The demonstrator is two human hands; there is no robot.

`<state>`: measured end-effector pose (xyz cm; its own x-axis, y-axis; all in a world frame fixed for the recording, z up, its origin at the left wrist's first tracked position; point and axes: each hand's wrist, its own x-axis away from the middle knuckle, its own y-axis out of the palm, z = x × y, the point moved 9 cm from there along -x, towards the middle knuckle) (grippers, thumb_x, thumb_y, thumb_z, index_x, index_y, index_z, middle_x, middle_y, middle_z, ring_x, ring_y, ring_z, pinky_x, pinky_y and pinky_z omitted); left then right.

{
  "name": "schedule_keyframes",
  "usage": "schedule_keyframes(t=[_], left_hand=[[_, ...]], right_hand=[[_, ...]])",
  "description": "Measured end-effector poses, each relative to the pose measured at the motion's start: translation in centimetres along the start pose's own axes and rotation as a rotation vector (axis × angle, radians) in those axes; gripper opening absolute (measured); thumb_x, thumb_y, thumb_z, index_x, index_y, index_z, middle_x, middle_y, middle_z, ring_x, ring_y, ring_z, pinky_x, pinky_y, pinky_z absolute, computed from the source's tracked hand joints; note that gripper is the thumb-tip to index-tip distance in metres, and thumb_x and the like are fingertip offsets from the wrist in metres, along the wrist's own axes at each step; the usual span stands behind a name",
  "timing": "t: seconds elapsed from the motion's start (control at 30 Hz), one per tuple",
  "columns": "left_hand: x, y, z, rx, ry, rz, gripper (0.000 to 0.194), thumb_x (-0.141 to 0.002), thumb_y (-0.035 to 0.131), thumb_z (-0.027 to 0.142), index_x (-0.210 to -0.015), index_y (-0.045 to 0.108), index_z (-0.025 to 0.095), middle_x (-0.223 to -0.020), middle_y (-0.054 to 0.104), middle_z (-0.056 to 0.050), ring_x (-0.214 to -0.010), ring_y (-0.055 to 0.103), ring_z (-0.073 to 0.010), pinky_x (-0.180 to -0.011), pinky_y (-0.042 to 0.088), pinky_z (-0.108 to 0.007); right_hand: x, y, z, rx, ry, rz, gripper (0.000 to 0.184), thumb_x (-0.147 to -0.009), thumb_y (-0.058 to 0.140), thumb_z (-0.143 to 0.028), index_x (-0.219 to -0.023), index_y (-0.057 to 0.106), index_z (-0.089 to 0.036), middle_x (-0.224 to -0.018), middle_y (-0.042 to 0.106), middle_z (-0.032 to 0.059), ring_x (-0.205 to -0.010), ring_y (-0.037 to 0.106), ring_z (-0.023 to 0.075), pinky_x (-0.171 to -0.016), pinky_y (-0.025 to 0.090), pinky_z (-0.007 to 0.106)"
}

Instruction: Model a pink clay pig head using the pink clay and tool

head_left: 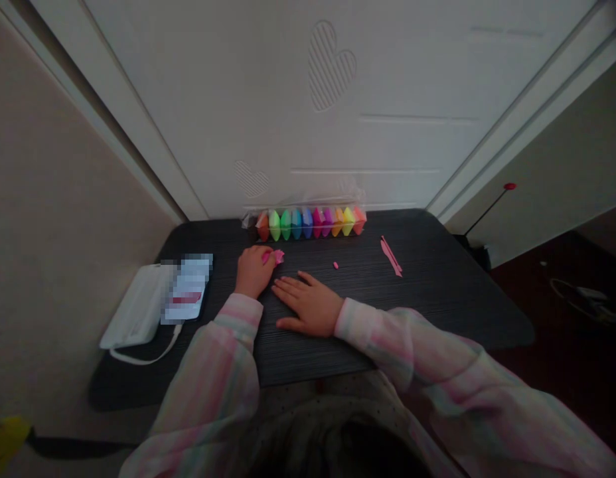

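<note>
My left hand (pixel 255 271) is closed around a lump of pink modelling clay (pixel 279 256), which pokes out past the fingers over the dark table. Just to its right, my right hand (pixel 312 305) lies flat, palm down, with the thumb and fingers spread. Whether anything is under that palm is hidden. A small pink clay bit (pixel 336 265) sits on the tabletop beyond the right hand. Farther right lie slim pink modelling tools (pixel 390 256), close together.
A row of coloured clay packs (pixel 308 224) in clear plastic stands along the table's back edge, by a white panel. At the left are a phone (pixel 189 289) and a white box-like device (pixel 139 309) with a cable. The dark table (pixel 437 292) has rounded corners.
</note>
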<state>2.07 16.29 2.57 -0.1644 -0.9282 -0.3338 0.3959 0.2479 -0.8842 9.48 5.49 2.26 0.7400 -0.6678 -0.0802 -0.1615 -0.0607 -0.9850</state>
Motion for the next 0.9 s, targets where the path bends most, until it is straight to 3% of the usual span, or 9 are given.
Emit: schedule_keyframes(t=[0.13, 0.23, 0.37, 0.47, 0.6, 0.73, 0.83, 0.9], left_hand=[[0.0, 0.1, -0.1, 0.014, -0.003, -0.005, 0.028, -0.078, 0.038, 0.027, -0.084, 0.063, 0.017, -0.089, 0.065, -0.007, -0.085, 0.056, -0.0209, -0.078, 0.041, -0.031], [-0.1, 0.2, -0.1, 0.027, -0.011, 0.003, 0.028, -0.078, 0.038, 0.028, -0.084, 0.063, 0.017, -0.090, 0.065, -0.008, -0.086, 0.055, -0.0216, -0.079, 0.040, -0.032], [0.0, 0.2, -0.1, 0.028, -0.016, 0.002, 0.027, -0.078, 0.038, 0.027, -0.084, 0.063, 0.016, -0.090, 0.064, -0.008, -0.087, 0.055, -0.0222, -0.079, 0.040, -0.033], [0.1, 0.2, -0.1, 0.029, -0.010, -0.004, 0.027, -0.078, 0.038, 0.026, -0.085, 0.062, 0.017, -0.091, 0.064, -0.007, -0.087, 0.054, -0.0209, -0.079, 0.040, -0.032], [0.1, 0.2, -0.1, 0.041, -0.016, -0.004, 0.027, -0.078, 0.039, 0.027, -0.084, 0.062, 0.016, -0.090, 0.064, -0.007, -0.085, 0.055, -0.0208, -0.078, 0.040, -0.032], [0.0, 0.2, -0.1, 0.053, -0.032, 0.002, 0.027, -0.078, 0.039, 0.028, -0.084, 0.063, 0.016, -0.090, 0.064, -0.008, -0.085, 0.054, -0.0218, -0.078, 0.040, -0.034], [0.0, 0.1, -0.1, 0.047, -0.036, 0.003, 0.027, -0.078, 0.039, 0.028, -0.084, 0.063, 0.017, -0.090, 0.064, -0.008, -0.086, 0.054, -0.0222, -0.079, 0.040, -0.034], [0.1, 0.1, 0.0, 0.044, -0.032, 0.000, 0.027, -0.078, 0.039, 0.027, -0.085, 0.063, 0.016, -0.091, 0.064, -0.007, -0.087, 0.054, -0.0218, -0.079, 0.040, -0.033]], right_hand=[[1.9, -0.7, 3.4, 0.065, 0.120, 0.019, 0.067, -0.083, 0.024, -0.055, -0.131, 0.027, -0.008, -0.137, 0.030, 0.0142, -0.126, 0.026, 0.0247, -0.103, 0.012, 0.050], [3.6, -0.9, 2.0, 0.067, 0.081, 0.019, 0.069, -0.081, 0.024, -0.057, -0.131, 0.026, -0.010, -0.138, 0.027, 0.0150, -0.127, 0.023, 0.0260, -0.102, 0.012, 0.052], [1.9, -0.9, -0.6, 0.041, 0.005, 0.061, 0.067, -0.081, 0.024, -0.058, -0.132, 0.026, -0.015, -0.139, 0.026, 0.0123, -0.128, 0.022, 0.0245, -0.103, 0.010, 0.051], [0.3, -1.0, 1.2, 0.064, 0.073, 0.083, 0.067, -0.082, 0.023, -0.057, -0.131, 0.027, -0.012, -0.138, 0.028, 0.0127, -0.127, 0.023, 0.0245, -0.103, 0.010, 0.051], [2.4, -1.4, 4.1, 0.116, 0.171, 0.059, 0.067, -0.083, 0.025, -0.055, -0.130, 0.029, -0.008, -0.136, 0.031, 0.0145, -0.126, 0.025, 0.0259, -0.102, 0.011, 0.052], [4.3, -0.7, 0.5, 0.062, 0.028, -0.001, 0.069, -0.081, 0.026, -0.057, -0.130, 0.029, -0.009, -0.135, 0.034, 0.0137, -0.126, 0.027, 0.0244, -0.102, 0.014, 0.051], [2.6, 0.0, -2.6, -0.010, -0.079, 0.005, 0.069, -0.081, 0.022, -0.059, -0.130, 0.029, -0.011, -0.135, 0.033, 0.0108, -0.126, 0.026, 0.0214, -0.104, 0.011, 0.048], [0.8, 0.0, -2.1, -0.001, -0.044, 0.036, 0.069, -0.081, 0.021, -0.058, -0.130, 0.030, -0.010, -0.136, 0.032, 0.0112, -0.126, 0.026, 0.0218, -0.104, 0.011, 0.048]])
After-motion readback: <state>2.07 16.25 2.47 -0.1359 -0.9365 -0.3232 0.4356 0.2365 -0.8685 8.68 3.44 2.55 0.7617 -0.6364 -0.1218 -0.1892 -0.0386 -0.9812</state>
